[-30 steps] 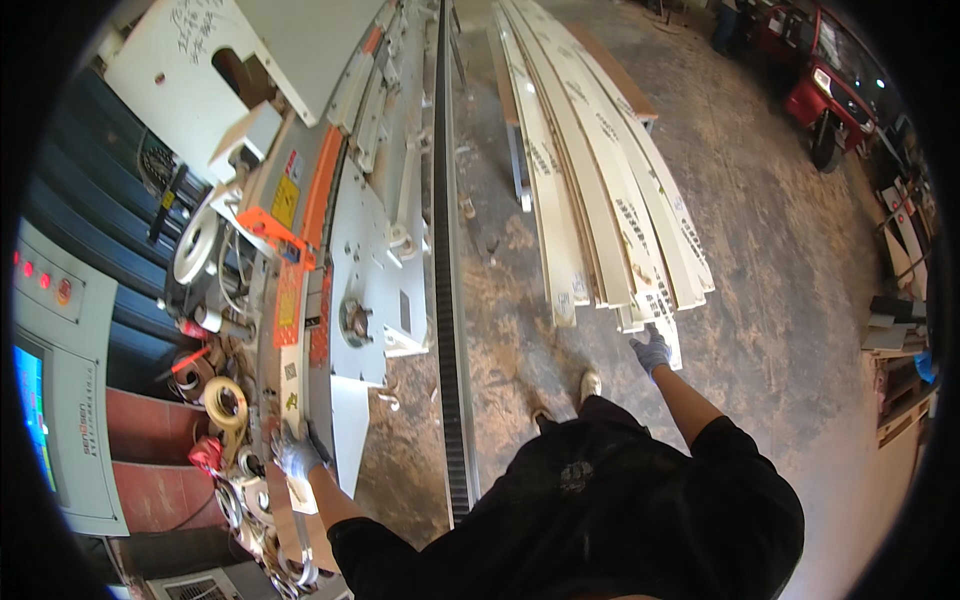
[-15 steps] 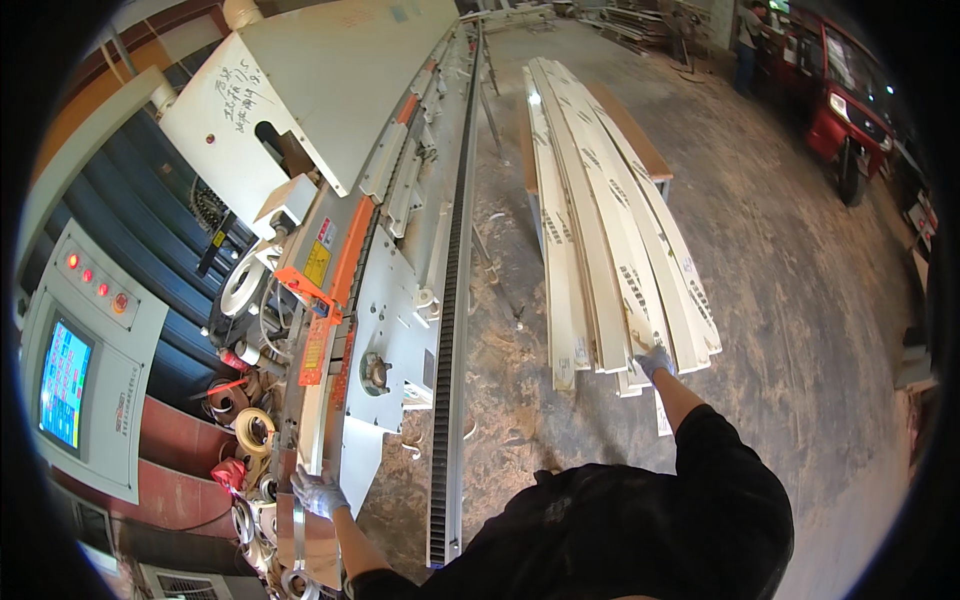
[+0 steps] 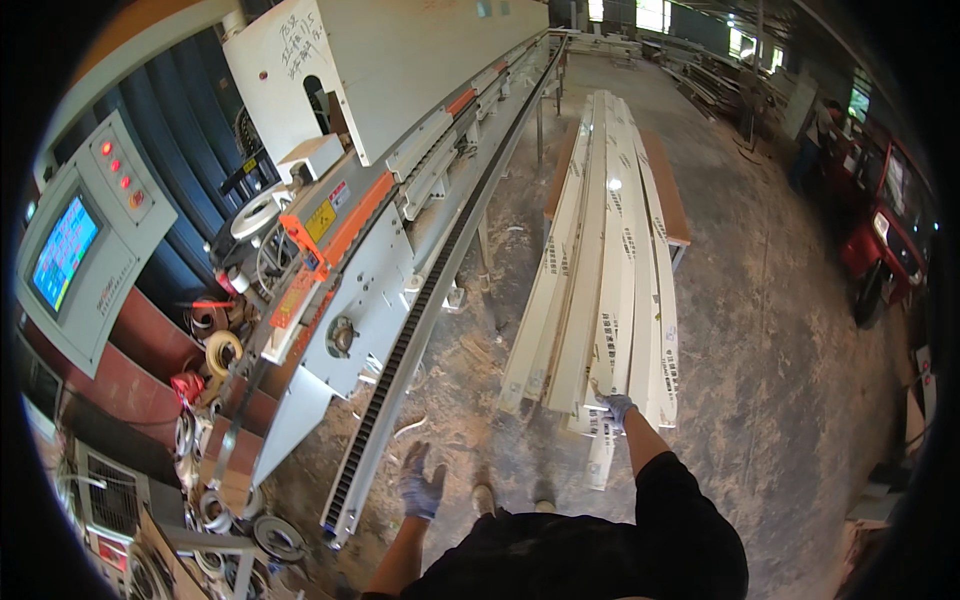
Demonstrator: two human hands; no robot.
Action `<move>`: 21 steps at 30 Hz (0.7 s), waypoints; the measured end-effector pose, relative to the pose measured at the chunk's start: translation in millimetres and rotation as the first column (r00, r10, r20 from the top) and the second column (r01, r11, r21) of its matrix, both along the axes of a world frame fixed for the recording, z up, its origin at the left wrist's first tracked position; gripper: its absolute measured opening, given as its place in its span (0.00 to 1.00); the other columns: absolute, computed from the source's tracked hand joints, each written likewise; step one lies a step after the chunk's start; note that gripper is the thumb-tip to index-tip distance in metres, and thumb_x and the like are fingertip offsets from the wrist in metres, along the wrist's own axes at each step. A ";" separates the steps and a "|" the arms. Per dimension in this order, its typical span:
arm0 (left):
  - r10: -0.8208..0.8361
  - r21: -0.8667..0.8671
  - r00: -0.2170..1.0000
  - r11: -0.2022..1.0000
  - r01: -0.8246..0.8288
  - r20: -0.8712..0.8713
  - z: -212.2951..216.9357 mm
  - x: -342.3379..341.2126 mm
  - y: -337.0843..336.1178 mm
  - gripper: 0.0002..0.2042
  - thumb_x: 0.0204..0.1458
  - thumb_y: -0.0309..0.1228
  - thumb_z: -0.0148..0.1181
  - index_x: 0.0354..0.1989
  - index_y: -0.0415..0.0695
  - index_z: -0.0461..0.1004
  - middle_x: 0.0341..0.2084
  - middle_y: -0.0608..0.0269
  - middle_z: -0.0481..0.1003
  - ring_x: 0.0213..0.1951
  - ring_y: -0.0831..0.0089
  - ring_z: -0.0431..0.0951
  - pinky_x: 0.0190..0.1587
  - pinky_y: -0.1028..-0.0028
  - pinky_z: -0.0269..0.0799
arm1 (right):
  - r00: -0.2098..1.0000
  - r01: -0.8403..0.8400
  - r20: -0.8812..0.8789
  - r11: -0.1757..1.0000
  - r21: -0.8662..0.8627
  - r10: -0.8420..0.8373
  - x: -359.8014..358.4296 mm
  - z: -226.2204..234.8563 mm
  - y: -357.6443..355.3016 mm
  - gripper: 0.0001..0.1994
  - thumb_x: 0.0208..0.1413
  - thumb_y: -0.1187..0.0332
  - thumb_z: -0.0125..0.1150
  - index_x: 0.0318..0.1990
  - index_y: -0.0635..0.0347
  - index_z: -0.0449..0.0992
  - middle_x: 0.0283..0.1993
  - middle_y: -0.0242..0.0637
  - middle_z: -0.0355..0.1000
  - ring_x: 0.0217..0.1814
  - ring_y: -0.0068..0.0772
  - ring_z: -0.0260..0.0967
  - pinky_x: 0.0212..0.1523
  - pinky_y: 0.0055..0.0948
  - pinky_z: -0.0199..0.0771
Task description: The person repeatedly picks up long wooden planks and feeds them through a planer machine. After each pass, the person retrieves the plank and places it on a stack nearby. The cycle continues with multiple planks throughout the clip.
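A stack of long white boards [image 3: 610, 250] lies on a low wooden bench [image 3: 668, 190] to my right, running away from me. My gloved right hand [image 3: 616, 408] grips the near end of one white board in that stack. My gloved left hand [image 3: 421, 484] hangs free with fingers spread, above the dusty floor next to the near end of the long grey machine [image 3: 380, 260]. It holds nothing.
The machine's black toothed track [image 3: 440, 270] runs far ahead. A control panel with a lit screen [image 3: 75, 250] stands at left, with tape rolls [image 3: 222, 350] below. A red vehicle [image 3: 885, 235] and a person [image 3: 815, 140] stand far right. Sawdust covers the floor.
My left hand has come off the machine's near end and now hangs open over the floor. My right hand stays on the board end. My view has tilted up.
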State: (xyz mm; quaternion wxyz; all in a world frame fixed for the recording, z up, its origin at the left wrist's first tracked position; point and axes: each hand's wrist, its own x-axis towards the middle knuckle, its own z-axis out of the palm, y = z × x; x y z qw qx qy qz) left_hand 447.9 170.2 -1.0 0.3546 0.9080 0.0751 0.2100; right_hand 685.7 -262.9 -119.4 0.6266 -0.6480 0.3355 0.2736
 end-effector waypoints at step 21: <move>0.037 -0.843 0.916 0.379 -0.382 -0.398 -2.1 -181.5 -88.4 0.13 0.55 0.39 0.60 0.38 0.40 0.78 0.29 0.65 0.75 0.34 0.79 0.73 0.38 0.78 0.69 | 0.590 -0.773 0.500 0.621 0.126 0.634 -140.6 50.3 133.4 0.27 0.58 0.52 0.60 0.59 0.60 0.69 0.48 0.45 0.73 0.47 0.37 0.72 0.50 0.33 0.74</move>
